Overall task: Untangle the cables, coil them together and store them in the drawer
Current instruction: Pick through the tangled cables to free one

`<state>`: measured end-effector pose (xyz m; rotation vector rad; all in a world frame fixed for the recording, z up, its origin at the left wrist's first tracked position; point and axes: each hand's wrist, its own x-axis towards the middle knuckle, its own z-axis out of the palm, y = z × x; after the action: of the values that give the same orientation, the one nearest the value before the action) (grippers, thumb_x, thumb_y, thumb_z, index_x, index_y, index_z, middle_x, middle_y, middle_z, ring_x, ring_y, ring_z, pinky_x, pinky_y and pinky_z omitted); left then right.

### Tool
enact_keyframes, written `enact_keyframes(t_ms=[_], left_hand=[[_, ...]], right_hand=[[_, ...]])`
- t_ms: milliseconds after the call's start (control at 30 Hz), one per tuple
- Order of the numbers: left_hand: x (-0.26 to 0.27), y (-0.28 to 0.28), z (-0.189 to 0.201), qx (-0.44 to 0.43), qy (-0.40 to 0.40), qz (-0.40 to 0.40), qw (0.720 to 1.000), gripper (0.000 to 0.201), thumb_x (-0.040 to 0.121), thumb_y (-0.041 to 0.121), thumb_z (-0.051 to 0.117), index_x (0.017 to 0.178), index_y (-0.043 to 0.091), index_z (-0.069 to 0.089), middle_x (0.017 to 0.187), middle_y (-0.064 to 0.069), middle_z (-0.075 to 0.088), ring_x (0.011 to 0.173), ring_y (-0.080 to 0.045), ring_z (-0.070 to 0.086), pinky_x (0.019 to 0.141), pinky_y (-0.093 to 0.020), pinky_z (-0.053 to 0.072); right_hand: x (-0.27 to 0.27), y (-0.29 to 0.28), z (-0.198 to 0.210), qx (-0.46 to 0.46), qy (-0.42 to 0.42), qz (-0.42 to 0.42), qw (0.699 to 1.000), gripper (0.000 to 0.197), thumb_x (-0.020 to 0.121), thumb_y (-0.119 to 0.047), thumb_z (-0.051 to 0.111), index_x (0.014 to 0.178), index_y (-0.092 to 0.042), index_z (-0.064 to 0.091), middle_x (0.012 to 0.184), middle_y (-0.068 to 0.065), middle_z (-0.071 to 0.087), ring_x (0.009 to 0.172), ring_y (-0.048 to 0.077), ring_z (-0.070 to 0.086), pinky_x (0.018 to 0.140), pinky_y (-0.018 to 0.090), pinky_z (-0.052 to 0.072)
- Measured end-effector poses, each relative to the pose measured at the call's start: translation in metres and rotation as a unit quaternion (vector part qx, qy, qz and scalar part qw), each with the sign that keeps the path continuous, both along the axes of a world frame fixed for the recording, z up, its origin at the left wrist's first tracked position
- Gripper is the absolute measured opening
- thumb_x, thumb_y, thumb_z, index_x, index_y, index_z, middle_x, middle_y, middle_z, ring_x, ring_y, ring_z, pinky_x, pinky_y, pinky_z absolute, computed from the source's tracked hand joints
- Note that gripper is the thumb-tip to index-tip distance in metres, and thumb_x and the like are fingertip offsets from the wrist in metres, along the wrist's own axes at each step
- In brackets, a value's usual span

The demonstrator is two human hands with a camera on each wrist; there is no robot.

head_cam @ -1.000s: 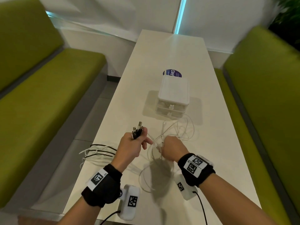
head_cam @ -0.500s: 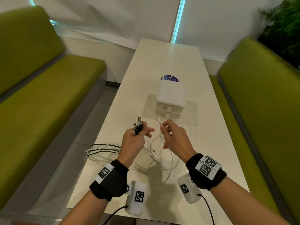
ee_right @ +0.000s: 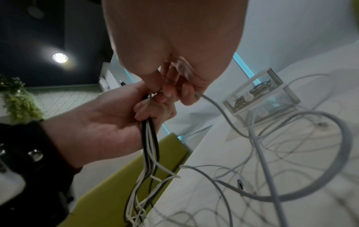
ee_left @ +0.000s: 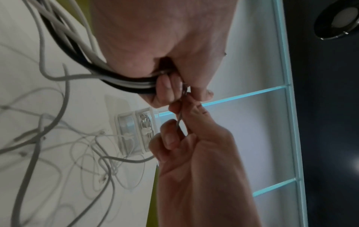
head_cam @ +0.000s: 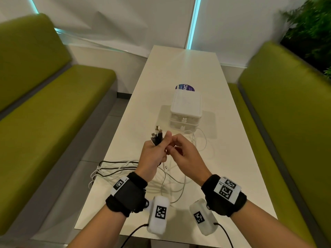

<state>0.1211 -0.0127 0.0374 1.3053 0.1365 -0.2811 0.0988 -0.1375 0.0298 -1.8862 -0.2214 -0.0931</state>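
Observation:
My left hand (head_cam: 157, 149) grips a bundle of black and white cables (head_cam: 157, 136) above the white table (head_cam: 232, 158), with the plugs sticking up out of the fist. My right hand (head_cam: 174, 144) pinches the end of a thin white cable (ee_right: 219, 110) and holds it against the left fingers (ee_left: 165, 92). The bundle (ee_right: 149, 145) hangs down from the left hand (ee_right: 116, 116) and trails over the table's left edge (head_cam: 111, 169). Loose white cables (head_cam: 172, 183) lie tangled on the table under both hands. The small white drawer unit (head_cam: 186, 111) stands beyond the hands with both drawers closed.
A round blue sticker (head_cam: 184, 87) lies behind the drawer unit. Green benches (head_cam: 44, 122) (head_cam: 286, 122) run along both sides of the table. The clear drawers (ee_right: 258, 95) hold some coiled cables. A plant (head_cam: 311, 27) stands at the far right.
My right hand has risen from the tangle on the table with a white cable end and moved left to meet the left hand. The left hand kept its hold on the bundle.

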Motion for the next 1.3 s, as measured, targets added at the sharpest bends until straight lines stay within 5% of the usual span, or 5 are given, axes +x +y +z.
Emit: enact_keyframes(t_ms=[233, 433, 600, 1067, 1300], left_hand=[[0.000, 0.001, -0.001, 0.023, -0.018, -0.005, 1.000, 0.042, 0.085, 0.051, 0.059, 0.069, 0.012, 0.061, 0.051, -0.002, 0.039, 0.043, -0.010, 0.033, 0.050, -0.025, 0.032], [0.010, 0.014, 0.012, 0.040, -0.113, 0.034, 0.992, 0.048, 0.099, 0.043, 0.041, 0.087, 0.011, 0.074, 0.078, -0.006, 0.073, 0.080, -0.022, 0.068, 0.084, -0.035, 0.053], [0.023, 0.047, 0.042, -0.096, -0.133, 0.054, 0.985, 0.051, 0.100, 0.044, 0.038, 0.070, 0.012, 0.064, 0.044, 0.002, 0.031, 0.037, -0.010, 0.028, 0.045, -0.024, 0.038], [0.013, 0.026, -0.020, 0.380, -0.236, -0.121, 0.886, 0.027, 0.096, 0.036, 0.056, 0.120, 0.031, 0.067, 0.069, 0.006, 0.063, 0.045, -0.002, 0.047, 0.051, -0.025, 0.042], [0.020, 0.029, -0.012, 0.376, -0.262, -0.062, 0.887, 0.015, 0.096, 0.023, 0.060, 0.084, 0.033, 0.059, 0.073, 0.019, 0.063, 0.070, 0.000, 0.059, 0.063, -0.006, 0.039]], right_hand=[[0.000, -0.011, -0.001, 0.068, 0.045, 0.053, 0.995, 0.023, 0.096, -0.003, 0.059, 0.115, -0.013, 0.068, 0.075, -0.009, 0.065, 0.057, 0.013, 0.050, 0.056, 0.025, 0.042], [0.005, -0.015, -0.013, -0.066, 0.062, 0.027, 0.996, 0.025, 0.095, -0.035, 0.064, 0.076, -0.022, 0.055, 0.055, -0.008, 0.046, 0.049, 0.007, 0.039, 0.053, 0.022, 0.033], [0.011, -0.031, -0.025, -0.232, 0.118, 0.050, 0.964, 0.060, 0.095, -0.058, 0.047, 0.058, -0.011, 0.050, 0.052, -0.007, 0.050, 0.050, 0.009, 0.044, 0.057, 0.026, 0.036], [0.024, -0.015, -0.005, -0.120, 0.156, 0.018, 0.980, 0.062, 0.102, -0.043, 0.045, 0.050, -0.010, 0.042, 0.040, 0.007, 0.052, 0.040, 0.016, 0.052, 0.060, 0.029, 0.044], [0.023, -0.016, -0.003, -0.176, 0.160, 0.044, 0.970, 0.059, 0.096, -0.037, 0.060, 0.051, -0.020, 0.026, 0.044, -0.009, 0.021, 0.041, 0.011, 0.017, 0.050, 0.030, 0.017]])
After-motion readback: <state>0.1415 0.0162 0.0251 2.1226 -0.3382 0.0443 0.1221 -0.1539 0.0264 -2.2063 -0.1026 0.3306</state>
